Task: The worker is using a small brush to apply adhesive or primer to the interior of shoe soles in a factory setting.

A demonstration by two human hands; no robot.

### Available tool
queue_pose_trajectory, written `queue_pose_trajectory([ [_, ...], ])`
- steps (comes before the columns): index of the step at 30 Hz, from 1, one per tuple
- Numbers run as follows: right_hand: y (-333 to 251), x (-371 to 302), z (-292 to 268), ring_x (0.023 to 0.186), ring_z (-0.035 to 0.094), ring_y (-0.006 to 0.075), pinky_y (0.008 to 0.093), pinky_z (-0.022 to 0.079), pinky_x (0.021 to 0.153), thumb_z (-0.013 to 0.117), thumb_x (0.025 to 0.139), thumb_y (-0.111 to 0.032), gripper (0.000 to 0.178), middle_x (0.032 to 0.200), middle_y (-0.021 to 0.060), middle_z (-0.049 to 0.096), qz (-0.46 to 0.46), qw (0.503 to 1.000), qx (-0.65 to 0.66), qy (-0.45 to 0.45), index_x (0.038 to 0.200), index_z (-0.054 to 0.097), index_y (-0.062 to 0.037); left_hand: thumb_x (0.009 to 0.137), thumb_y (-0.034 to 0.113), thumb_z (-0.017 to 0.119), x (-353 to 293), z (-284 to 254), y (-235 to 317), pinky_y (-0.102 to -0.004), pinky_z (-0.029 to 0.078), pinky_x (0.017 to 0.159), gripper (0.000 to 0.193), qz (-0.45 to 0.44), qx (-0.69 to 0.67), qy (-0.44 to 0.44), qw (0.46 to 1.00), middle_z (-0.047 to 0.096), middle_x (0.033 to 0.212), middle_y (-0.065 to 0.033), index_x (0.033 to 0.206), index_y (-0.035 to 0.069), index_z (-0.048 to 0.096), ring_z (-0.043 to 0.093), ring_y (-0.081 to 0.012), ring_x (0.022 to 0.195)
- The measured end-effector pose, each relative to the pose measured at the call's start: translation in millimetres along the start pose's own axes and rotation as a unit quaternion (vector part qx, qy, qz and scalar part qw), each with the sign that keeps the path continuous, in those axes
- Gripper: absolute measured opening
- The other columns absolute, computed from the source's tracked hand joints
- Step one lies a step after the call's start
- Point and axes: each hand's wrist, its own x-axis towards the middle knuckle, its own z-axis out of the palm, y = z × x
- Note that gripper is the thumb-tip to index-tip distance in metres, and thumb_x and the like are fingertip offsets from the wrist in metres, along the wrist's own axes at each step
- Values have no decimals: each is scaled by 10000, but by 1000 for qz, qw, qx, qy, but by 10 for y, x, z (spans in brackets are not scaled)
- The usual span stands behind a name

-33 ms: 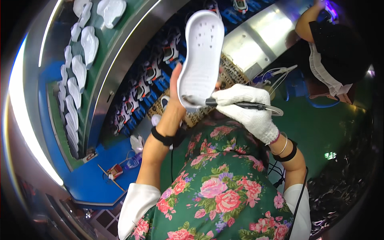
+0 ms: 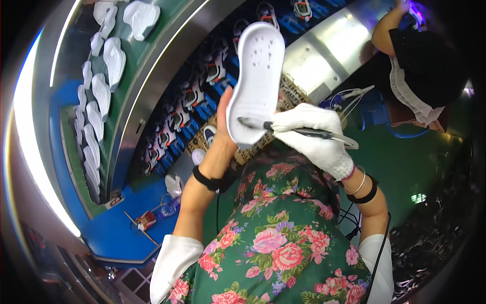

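Observation:
A white shoe sole (image 2: pixel 257 83) with small holes near its far end is held up in front of me, its hollow side toward me. My left hand (image 2: pixel 224 124) is bare and wraps round the sole's left and under side; most of its fingers are hidden behind it. In a white knit glove, my right hand (image 2: pixel 315 134) grips a black-handled brush (image 2: pixel 318 133). The dark bristles lie against the inside of the sole at its near end. From the back of the handle a pale tube bends away.
To the left, a green conveyor belt (image 2: pixel 132 66) carries several white soles (image 2: pixel 114 61). Beyond my hands, shoe uppers (image 2: pixel 216 66) stand in rows with blue supports. At the far right a person in black (image 2: pixel 420 66) works. A blue table (image 2: pixel 116 233) holds small items.
The brush bristles have moved slightly up and inward across the sole's near end. The sole is a little lower, and the soles on the belt have shifted slightly nearer.

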Motion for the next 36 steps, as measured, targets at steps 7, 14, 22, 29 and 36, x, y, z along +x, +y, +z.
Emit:
queue_pose_trajectory([
  [7,-50,494,-454,847,687,263,362,558,750,733,777,-10,250,997,120,729,-314,893,-315,61,1025,727,-37,930,607,443,-72,69,-309,-576,516,906,817,-82,-57,-115,988,506,1391,-290,1500,25,376,608,-484,1096],
  [14,-202,-8,-168,798,708,239,313,560,748,779,761,-9,172,915,105,732,-99,990,-16,-102,928,742,-13,952,618,417,-1,65,-64,-591,501,977,825,-33,-40,-135,990,448,1449,-297,1548,64,289,579,-493,1174],
  [22,-70,-107,-542,752,677,175,268,547,680,674,764,87,172,1021,209,731,89,912,386,107,911,729,15,851,684,607,102,620,167,-523,485,876,948,70,87,-153,982,366,1485,-293,1558,136,290,537,-417,1099],
  [29,271,-251,-677,794,688,180,252,543,657,676,790,81,173,1039,214,728,97,882,426,178,941,730,17,781,615,754,559,1267,825,-441,580,795,1004,113,164,-304,931,322,1477,-332,1553,168,292,558,-385,1023],
  [36,487,-101,-656,799,674,128,222,521,657,688,819,55,146,1006,149,744,163,903,361,167,949,741,14,1020,529,423,1500,1393,1788,-555,322,1172,769,170,-169,-170,956,202,1571,-301,1538,15,185,235,-480,1446],
])
